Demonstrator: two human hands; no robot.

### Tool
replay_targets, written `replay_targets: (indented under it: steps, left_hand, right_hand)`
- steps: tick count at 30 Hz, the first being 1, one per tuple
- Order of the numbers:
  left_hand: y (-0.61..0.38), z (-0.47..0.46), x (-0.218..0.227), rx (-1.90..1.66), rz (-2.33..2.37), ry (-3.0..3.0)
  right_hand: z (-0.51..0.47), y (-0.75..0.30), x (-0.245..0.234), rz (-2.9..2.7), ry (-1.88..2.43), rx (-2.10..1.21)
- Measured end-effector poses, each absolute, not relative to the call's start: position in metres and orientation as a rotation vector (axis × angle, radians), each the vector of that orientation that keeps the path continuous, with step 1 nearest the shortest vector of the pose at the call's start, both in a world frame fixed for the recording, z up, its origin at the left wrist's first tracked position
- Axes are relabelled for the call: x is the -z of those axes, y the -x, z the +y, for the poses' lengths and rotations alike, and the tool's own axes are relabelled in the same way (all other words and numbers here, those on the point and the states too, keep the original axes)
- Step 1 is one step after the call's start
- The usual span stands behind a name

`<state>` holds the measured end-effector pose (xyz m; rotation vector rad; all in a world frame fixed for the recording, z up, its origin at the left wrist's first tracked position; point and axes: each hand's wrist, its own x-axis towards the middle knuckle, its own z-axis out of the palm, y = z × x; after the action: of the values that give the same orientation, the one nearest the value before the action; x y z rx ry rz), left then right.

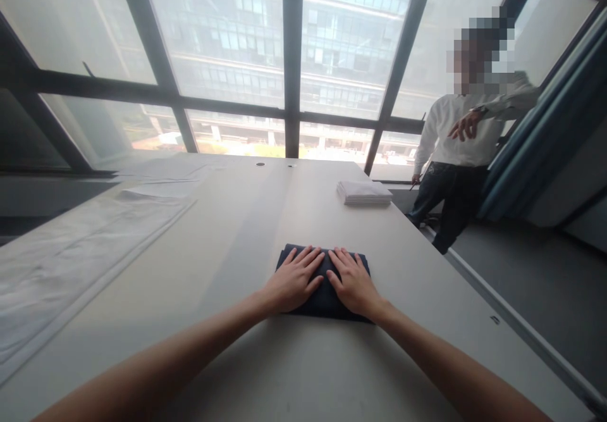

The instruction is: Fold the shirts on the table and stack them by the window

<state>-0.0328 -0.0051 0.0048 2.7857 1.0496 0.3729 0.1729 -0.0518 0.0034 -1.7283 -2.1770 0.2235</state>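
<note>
A dark navy folded cloth (327, 298) lies flat on the white table in front of me, in the lower middle of the head view. My left hand (296, 278) rests palm down on its left half, fingers spread and pointing away from me. On the right half lies my right hand (352, 281), also flat with its fingers apart. The two thumbs point toward each other, with a strip of dark fabric showing between them. Whether the cloth is a garment cannot be made out, as both hands cover much of it.
The white table (190, 270) reaches toward tall windows. A stack of folded white cloth (364, 193) sits near its right edge. Wrinkled white sheeting (71, 257) spreads along the left side. A person in a white top (467, 131) stands beyond the right edge, near a blue curtain (540, 124).
</note>
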Motion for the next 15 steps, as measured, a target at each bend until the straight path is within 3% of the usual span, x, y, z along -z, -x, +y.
replay_targets:
  steps: [10, 15]
  left_hand:
    - [0.075, -0.001, 0.003, -0.351, 1.249, -2.590]
    - [0.109, -0.004, 0.001, -0.561, 1.339, -2.285]
  right_hand:
    - [-0.054, -0.223, 0.004, -1.986, 1.871, -0.354]
    - [-0.069, -0.244, -0.002, -1.640, 1.774, -0.491]
